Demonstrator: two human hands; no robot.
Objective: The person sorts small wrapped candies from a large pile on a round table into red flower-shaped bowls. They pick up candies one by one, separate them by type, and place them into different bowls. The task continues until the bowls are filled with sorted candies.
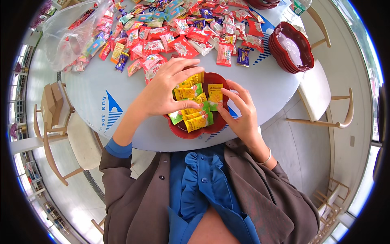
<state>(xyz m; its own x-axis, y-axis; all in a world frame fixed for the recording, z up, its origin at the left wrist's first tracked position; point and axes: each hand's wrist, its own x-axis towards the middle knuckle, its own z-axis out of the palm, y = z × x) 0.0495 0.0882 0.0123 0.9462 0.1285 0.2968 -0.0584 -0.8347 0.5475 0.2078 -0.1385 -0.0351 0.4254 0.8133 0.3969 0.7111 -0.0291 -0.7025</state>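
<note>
A dark red, flower-shaped bowl rests at the near edge of the table. Several yellow-and-green wrapped candies lie overlapping in its left and middle part. Over the bowl's left side, my left hand is curved with its thumb across those candies; whether it grips any of them I cannot tell. One more yellow candy packet stands apart on the bowl's right side, lengthwise to me. My right hand pinches this packet's right edge between fingers and thumb. The left hand hides part of the bowl's rim.
A large heap of wrapped candies covers the table's far part. A clear plastic bag lies at far left. Stacked dark red bowls stand at right, with a plastic bottle beyond. Chairs flank the round table.
</note>
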